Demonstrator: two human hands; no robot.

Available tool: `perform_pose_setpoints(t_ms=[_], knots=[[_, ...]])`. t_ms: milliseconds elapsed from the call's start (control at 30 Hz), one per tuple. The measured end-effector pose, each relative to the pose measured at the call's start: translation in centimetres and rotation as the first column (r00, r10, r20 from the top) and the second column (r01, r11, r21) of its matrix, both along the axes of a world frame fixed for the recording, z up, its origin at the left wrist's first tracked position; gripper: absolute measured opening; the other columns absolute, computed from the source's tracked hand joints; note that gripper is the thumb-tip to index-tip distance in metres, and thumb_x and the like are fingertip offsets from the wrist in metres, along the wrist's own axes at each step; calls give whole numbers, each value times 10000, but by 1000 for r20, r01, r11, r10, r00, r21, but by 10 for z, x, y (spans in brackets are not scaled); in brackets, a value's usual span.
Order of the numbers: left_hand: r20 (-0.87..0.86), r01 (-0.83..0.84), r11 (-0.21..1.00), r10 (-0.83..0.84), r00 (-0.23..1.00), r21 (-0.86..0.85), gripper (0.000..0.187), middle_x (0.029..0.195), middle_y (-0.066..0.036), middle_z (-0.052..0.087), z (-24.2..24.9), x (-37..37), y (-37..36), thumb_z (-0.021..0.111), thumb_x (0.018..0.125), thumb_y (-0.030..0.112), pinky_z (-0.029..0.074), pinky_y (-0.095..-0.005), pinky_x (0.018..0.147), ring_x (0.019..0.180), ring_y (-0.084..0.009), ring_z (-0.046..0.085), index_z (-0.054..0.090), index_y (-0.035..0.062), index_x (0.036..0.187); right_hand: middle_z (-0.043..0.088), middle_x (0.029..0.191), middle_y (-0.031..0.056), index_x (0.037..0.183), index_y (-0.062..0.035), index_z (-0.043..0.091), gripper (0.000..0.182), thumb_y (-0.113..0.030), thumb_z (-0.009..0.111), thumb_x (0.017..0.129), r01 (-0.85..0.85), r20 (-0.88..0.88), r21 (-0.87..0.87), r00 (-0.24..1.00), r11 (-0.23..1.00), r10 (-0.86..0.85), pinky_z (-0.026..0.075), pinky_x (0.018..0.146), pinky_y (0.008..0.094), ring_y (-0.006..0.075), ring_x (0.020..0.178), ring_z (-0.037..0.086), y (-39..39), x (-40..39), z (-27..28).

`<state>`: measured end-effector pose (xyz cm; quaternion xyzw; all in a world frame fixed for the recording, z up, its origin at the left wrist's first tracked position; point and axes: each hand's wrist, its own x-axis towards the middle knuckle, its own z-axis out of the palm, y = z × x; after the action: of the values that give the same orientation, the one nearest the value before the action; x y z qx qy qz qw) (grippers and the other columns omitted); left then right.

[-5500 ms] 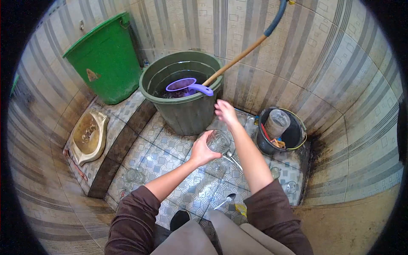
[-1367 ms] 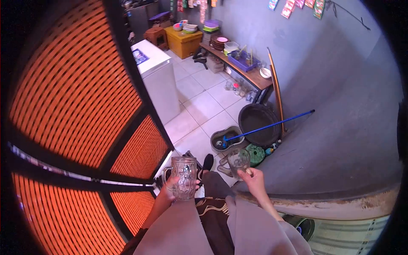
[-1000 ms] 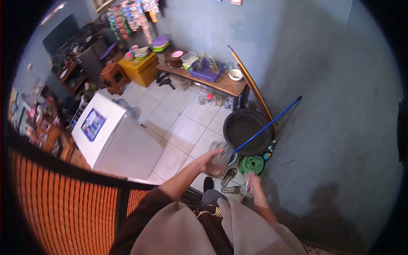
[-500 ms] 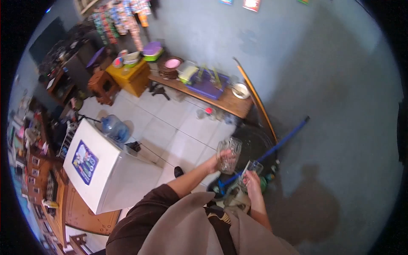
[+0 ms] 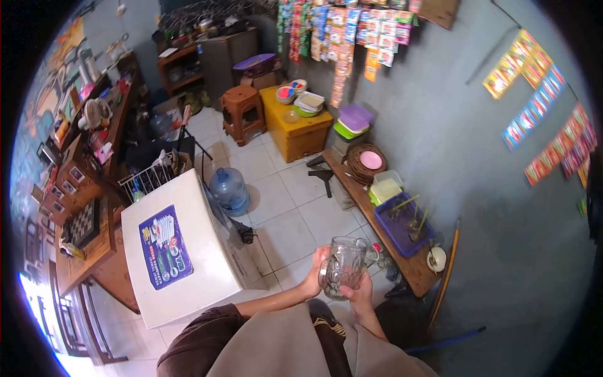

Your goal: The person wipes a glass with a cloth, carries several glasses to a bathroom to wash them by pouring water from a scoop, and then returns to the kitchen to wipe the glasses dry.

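Observation:
Both hands hold a clear, patterned glass mug [image 5: 343,266] in front of my chest as I stand over a white tiled floor. My left hand [image 5: 313,278] grips the mug's left side. My right hand [image 5: 360,293] is closed around its base from below and to the right. The smaller glass seen earlier cannot be made out; a bit of glass shows at the mug's right edge. Brown sleeves and a beige garment fill the bottom of the view.
A white chest freezer [image 5: 178,253] stands close on my left, with a blue water jug [image 5: 229,188] behind it. On the right a low wooden bench [image 5: 411,267] carries a blue tray [image 5: 401,225] and plates. A yellow box [image 5: 296,130] and a brown stool [image 5: 242,110] stand farther off.
I have left the tiled washroom and turned into the shop room. My hands, apart with one glass each, have come together around the mug. The view has swung towards the freezer and bench.

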<state>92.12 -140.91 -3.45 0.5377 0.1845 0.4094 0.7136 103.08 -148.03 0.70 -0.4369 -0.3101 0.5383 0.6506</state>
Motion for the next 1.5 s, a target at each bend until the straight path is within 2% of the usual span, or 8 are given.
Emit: perform_pose_setpoints(t_ms=[100, 167, 267, 333, 567, 833, 1033, 1500], knots=[[-152, -469, 879, 454, 878, -83, 427, 931, -51, 403, 27, -13, 44, 215, 889, 425, 328, -265, 806, 904, -132, 396, 409, 51, 961, 504, 940, 71, 967, -22, 370, 562, -72, 746, 552, -26, -6, -16, 1000, 1000, 26, 438, 771, 281, 151, 873, 521, 61, -3, 2], [38, -311, 897, 340, 940, -315, 381, 708, 0, 412, 35, -25, 82, 261, 895, 386, 322, -223, 610, 656, -82, 381, 429, 49, 835, 505, 938, 74, 972, -15, 376, 571, -61, 749, 543, -17, 98, -7, 995, 1000, 18, 440, 763, 278, 140, 857, 524, 103, -1, -6], [-243, -330, 888, 260, 935, -321, 316, 607, 15, 357, 67, -36, 132, 341, 885, 337, 326, -236, 571, 577, -100, 363, 436, 66, 752, 506, 934, 73, 963, -11, 378, 561, -58, 748, 545, -168, 134, -8, 977, 986, 168, 435, 769, 276, 135, 881, 512, 166, 11, -5], [106, -56, 769, 159, 982, -636, 277, 515, 37, 280, 62, -34, 164, 409, 862, 301, 312, -245, 527, 506, -101, 332, 425, 85, 689, 506, 931, 70, 964, -10, 378, 553, -44, 742, 550, -261, 140, -30, 955, 965, 263, 431, 773, 271, 132, 885, 508, 207, 18, -5], [434, 148, 595, 373, 820, -790, 291, 459, 58, 236, 50, -29, 270, 371, 882, 317, 300, -232, 498, 443, -62, 261, 500, 64, 818, 537, 936, 111, 930, 13, 422, 259, -144, 566, 781, -414, 209, -14, 889, 910, 408, 429, 743, 245, 130, 862, 518, 341, 46, -30], [525, -29, 638, 657, 541, -769, 359, 799, 2, 541, 30, -50, 379, 351, 887, 301, 373, -243, 744, 684, -90, 453, 424, 20, 1098, 579, 847, 120, 843, 22, 526, 322, -253, 365, 889, -605, 185, -163, 757, 779, 627, 434, 663, 230, 150, 712, 565, 522, 16, -19], [96, -603, 698, 680, 727, -387, 248, 1200, -107, 419, 7, -89, 490, 443, 849, 163, 257, -319, 959, 1120, -184, 383, 454, 49, 1069, 582, 835, 82, 882, 4, 521, 297, -260, 385, 882, -719, 163, -255, 628, 647, 761, 417, 622, 213, 112, 678, 541, 652, -59, -12], [-102, -860, 456, 867, 487, -229, 294, 933, -31, 514, -16, -177, 729, 560, 775, 60, 365, -256, 819, 896, -102, 472, 449, 14, 1043, 471, 718, 62, 876, -107, 638, 222, -276, 516, 799, -733, 681, -92, 447, 674, 580, 341, 683, 296, 188, 726, 447, 884, -215, -15]])
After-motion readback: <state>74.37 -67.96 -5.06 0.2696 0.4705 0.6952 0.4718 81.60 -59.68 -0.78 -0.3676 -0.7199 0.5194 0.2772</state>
